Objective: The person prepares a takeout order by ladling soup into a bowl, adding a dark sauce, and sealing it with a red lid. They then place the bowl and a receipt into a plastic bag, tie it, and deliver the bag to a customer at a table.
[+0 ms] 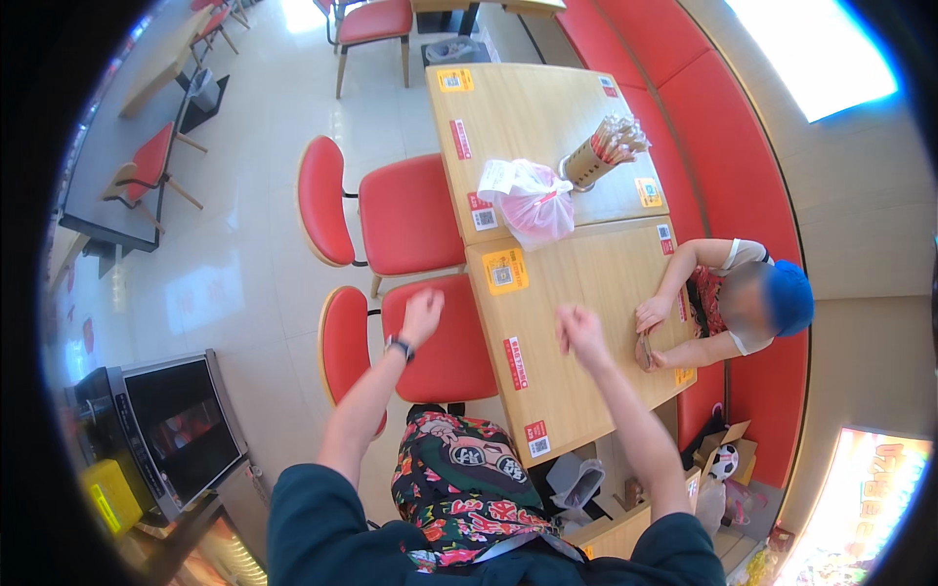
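My left hand (424,313), a dark watch on its wrist, is curled into a fist above a red chair seat (447,344). Nothing shows in it. Over the near wooden table (586,286) is my right hand (580,335), its fingers curled in and no object visible in them. Farther up, a knotted, translucent plastic bag (538,209) with pink contents and a white slip (498,177) rests across the seam of the two tables. Beside it stands a perforated metal holder (585,167) full of paper-wrapped sticks (619,139).
Across the table, a person in a blue cap (790,299) sits on the red bench (740,168), holding a phone-like object (645,353). Another red chair (403,212) stands at left. A grey bin (575,480) is below the table's near end; a dark-fronted appliance (183,428) stands lower left.
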Tool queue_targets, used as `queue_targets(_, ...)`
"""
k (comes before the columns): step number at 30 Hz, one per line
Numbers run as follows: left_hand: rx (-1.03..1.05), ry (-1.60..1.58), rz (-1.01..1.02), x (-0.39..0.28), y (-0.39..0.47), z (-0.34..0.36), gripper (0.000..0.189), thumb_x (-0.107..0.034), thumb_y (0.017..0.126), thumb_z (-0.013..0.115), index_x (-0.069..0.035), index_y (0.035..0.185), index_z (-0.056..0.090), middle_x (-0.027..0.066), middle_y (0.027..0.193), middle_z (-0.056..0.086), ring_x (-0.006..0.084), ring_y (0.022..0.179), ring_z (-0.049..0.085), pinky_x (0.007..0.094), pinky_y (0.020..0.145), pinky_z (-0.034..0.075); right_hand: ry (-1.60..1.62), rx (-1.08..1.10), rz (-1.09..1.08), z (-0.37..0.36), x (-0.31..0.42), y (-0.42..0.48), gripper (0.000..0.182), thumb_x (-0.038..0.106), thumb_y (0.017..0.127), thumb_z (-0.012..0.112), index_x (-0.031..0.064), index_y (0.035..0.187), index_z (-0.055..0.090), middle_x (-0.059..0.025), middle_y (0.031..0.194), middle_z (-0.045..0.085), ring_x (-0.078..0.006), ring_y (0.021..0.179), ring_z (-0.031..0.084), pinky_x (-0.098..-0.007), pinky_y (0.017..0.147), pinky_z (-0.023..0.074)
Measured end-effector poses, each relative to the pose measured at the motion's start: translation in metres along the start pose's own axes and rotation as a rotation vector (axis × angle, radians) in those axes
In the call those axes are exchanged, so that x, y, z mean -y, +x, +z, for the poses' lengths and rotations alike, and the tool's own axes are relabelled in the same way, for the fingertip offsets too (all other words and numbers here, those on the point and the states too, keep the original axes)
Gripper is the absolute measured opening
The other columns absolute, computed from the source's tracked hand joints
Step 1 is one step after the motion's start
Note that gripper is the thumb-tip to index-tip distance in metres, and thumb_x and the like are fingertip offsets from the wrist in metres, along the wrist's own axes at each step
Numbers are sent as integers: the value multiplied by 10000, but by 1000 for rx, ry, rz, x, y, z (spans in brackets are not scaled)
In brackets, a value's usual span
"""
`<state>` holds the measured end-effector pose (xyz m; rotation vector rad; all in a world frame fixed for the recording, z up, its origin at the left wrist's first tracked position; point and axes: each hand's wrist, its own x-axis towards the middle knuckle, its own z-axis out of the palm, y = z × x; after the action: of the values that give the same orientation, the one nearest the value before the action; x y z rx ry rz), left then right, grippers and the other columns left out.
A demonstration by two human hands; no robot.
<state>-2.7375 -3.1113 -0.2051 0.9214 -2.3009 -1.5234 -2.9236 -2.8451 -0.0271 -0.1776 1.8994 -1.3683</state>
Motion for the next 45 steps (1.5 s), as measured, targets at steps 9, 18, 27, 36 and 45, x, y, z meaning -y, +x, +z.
queue_targets(9, 464, 106, -229, 84, -401, -9, 523, -457, 904, 550, -39, 1211, 611, 192, 1226, 612, 352, 1172, 557, 381, 1013, 425, 139, 82, 156, -1, -153, -164, 311, 270, 1002, 506, 15, 852, 603, -101, 787, 662, -163, 750, 651, -315, 768, 532)
queue_targets(18, 306, 213, -544, 67, -512, -80, 422, -409, 862, 617, -99, 1146, 655, 165, 1025, 687, 322, 961, 655, 400, 864, 511, -95, 297, -67, 95, -160, -184, 259, 248, 977, 559, -9, 966, 580, -65, 695, 633, -129, 548, 597, -260, 517, 492)
queue_targets(27, 418, -623, -362, 25, -605, -139, 604, -513, 993, 394, -105, 1439, 398, 146, 1459, 415, 261, 1357, 373, 333, 1122, 279, -394, 634, -124, 232, -209, -276, 408, 337, 975, 526, -14, 860, 698, -84, 807, 698, -126, 793, 631, -295, 740, 483)
queue_targets(36, -300, 69, -451, 3, -767, -283, 460, -492, 852, 645, -83, 1060, 663, 111, 776, 689, 270, 745, 667, 372, 662, 512, -1085, 1075, -517, 490, -219, -389, 269, 288, 888, 648, 23, 854, 676, -119, 695, 650, -152, 623, 605, -324, 598, 484)
queue_targets(45, -899, -259, -818, 24, -912, -249, 397, -512, 838, 658, -129, 936, 694, 64, 601, 570, 219, 566, 568, 357, 520, 416, -725, 1738, -718, 796, -153, -584, 224, 160, 971, 537, -17, 1020, 664, -102, 798, 688, -146, 758, 664, -302, 688, 512)
